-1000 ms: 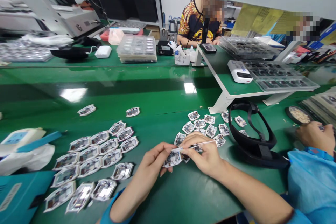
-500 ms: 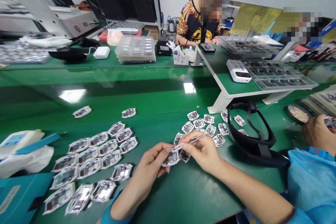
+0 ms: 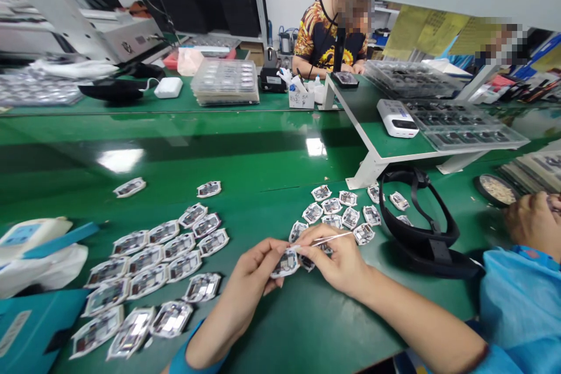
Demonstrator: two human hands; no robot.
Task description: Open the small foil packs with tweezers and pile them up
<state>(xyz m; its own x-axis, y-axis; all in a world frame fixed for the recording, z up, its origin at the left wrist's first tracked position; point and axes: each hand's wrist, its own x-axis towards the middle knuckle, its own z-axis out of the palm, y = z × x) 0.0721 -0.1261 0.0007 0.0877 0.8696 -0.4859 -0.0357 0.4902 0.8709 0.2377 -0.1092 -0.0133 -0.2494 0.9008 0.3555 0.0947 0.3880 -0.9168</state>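
Observation:
Between the fingers of my left hand [image 3: 255, 273] is a white-rimmed watch-case-like housing [image 3: 287, 263] with a small circuit board inside. My right hand [image 3: 339, 264] grips a thin pair of metal tweezers [image 3: 331, 238], and its thumb and forefinger meet the housing's upper right edge. The tweezer tips are hidden by my fingers. Partly under my right hand lies another housing [image 3: 308, 263]. Just beyond it is a group of similar housings [image 3: 332, 205] on the green table.
Rows of larger-looking housings [image 3: 146, 260] lie on the left, near a teal case [image 3: 37, 327]. A black headband device [image 3: 438, 251] stands at right, below a raised shelf [image 3: 366, 172]. A co-worker's hand [image 3: 532, 219] is at the right edge. Another person [image 3: 331, 35] sits across.
My right hand has rotated a little, and the tweezers' rear end now lies lower and farther right. My left hand and the housing stay nearly in place.

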